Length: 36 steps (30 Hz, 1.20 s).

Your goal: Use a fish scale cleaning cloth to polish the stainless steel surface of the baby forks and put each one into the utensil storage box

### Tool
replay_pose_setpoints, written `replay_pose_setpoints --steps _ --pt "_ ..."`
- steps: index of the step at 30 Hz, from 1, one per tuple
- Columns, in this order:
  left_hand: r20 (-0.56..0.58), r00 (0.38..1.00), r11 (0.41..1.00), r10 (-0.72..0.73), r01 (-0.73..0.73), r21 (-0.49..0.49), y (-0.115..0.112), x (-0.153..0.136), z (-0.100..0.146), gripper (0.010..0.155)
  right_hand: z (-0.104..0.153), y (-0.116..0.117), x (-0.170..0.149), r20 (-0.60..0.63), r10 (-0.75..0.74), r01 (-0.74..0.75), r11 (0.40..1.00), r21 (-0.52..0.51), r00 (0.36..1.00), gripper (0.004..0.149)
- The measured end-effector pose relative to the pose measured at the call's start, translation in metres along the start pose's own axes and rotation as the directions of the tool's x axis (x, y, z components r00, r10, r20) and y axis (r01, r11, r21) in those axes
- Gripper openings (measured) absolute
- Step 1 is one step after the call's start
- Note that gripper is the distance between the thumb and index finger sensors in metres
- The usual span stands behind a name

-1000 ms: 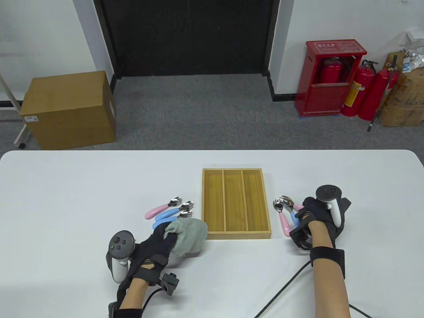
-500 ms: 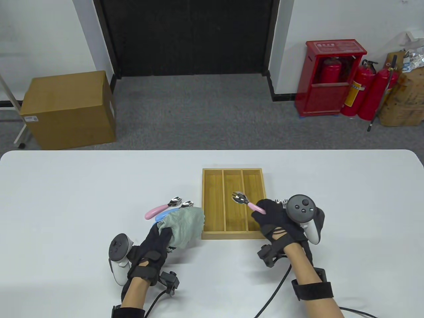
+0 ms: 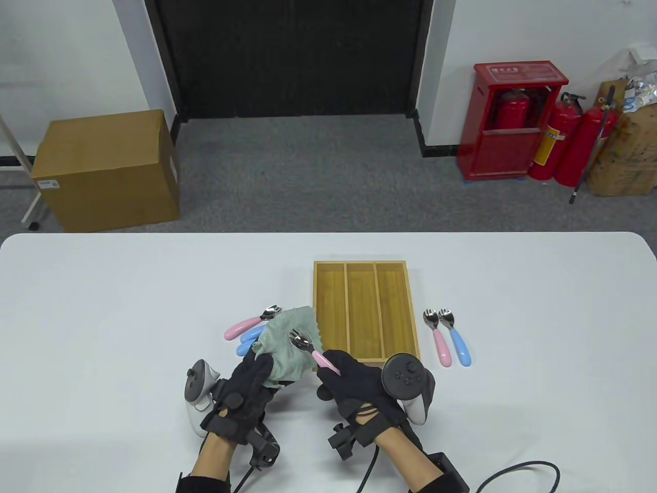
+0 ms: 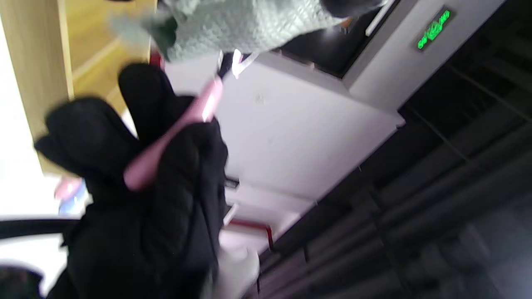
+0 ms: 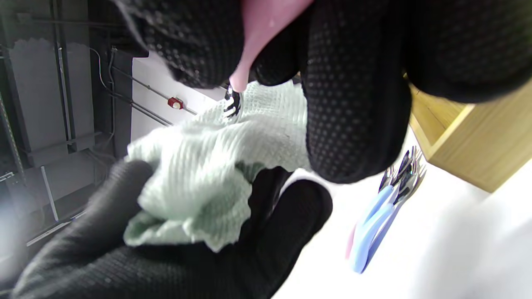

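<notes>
- Over the tabletop (image 3: 102,287), from the table view, I have my right hand (image 3: 359,385) with its fingers curled round the pink handle of a baby fork (image 3: 312,349), whose steel head lies on the grey-green cleaning cloth (image 3: 287,344). My left hand (image 3: 246,390) grips the cloth's near edge. The storage box (image 3: 364,359) sits just right of the cloth with all three compartments bare; two more forks (image 3: 446,336) lie right of the box and several others (image 3: 249,331) are partly under the cloth.
- Left wrist view, blurred: the pink handle runs between my right fingers (image 4: 166,166) up toward the cloth.
- Right wrist view: my left fingers (image 5: 286,216) bunch the cloth, and the fork's tines touch it.
- To polish well, I judge I should wrap the cloth round the steel head, pinch through it, and keep the handle steady while rubbing both faces.
</notes>
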State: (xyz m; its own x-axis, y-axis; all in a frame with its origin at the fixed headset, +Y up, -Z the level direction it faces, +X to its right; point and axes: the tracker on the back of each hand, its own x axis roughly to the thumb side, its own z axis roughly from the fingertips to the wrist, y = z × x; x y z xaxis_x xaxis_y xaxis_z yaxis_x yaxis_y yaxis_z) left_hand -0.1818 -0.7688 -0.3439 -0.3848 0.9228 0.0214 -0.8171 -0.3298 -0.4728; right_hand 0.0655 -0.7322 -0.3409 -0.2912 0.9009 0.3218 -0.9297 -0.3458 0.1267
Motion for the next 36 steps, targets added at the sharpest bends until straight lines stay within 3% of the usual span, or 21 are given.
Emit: replay_pose_setpoints --steps 5,10,12,17,23,27,30,33,35,36 --pt "-0.001 0.987 0.984 0.159 -0.158 -0.087 -0.013 -0.007 -0.002 0.066 0.004 0.006 -0.003 0.008 -0.1 0.1 0.995 0.026 0.995 0.049" --pt "0.015 0.99 0.986 -0.138 0.136 0.093 -0.002 0.002 0.0 0.071 0.005 0.018 0.003 0.087 -0.105 0.093 0.987 0.132 0.991 0.049" --pt "0.013 0.992 0.989 -0.124 0.123 0.085 -0.002 0.003 0.0 0.073 0.005 0.025 0.008 0.118 -0.101 0.079 0.98 0.181 0.988 0.049" --pt "-0.016 0.998 0.991 -0.063 0.064 0.117 -0.005 0.004 0.001 0.064 0.005 0.028 0.009 0.11 -0.11 0.09 0.98 0.178 0.988 0.049" --pt "-0.086 0.924 0.9 -0.373 0.382 0.209 0.004 0.02 -0.001 0.05 0.001 0.019 0.007 0.097 -0.032 0.012 0.98 0.198 0.995 0.048" --pt "-0.075 0.903 0.872 -0.422 0.427 0.239 0.0 0.025 0.0 0.047 -0.001 0.015 0.011 0.132 0.03 -0.057 0.977 0.207 0.991 0.047" --pt "-0.065 0.829 0.795 -0.555 0.552 0.251 -0.003 0.035 0.001 0.047 -0.003 0.01 0.013 0.163 0.091 -0.125 0.97 0.21 0.982 0.047" --pt "-0.06 0.686 0.658 -0.725 0.716 0.234 -0.01 0.045 0.001 0.046 -0.005 0.003 0.015 0.201 0.184 -0.225 0.953 0.205 0.962 0.046" --pt "-0.029 0.506 0.491 -0.862 0.848 0.196 -0.018 0.051 0.0 0.046 -0.005 0.0 0.017 0.243 0.266 -0.316 0.929 0.195 0.933 0.046" --pt "-0.011 0.379 0.373 -0.925 0.914 0.16 -0.024 0.053 -0.001 0.046 -0.005 0.0 0.018 0.271 0.316 -0.371 0.91 0.185 0.909 0.045"
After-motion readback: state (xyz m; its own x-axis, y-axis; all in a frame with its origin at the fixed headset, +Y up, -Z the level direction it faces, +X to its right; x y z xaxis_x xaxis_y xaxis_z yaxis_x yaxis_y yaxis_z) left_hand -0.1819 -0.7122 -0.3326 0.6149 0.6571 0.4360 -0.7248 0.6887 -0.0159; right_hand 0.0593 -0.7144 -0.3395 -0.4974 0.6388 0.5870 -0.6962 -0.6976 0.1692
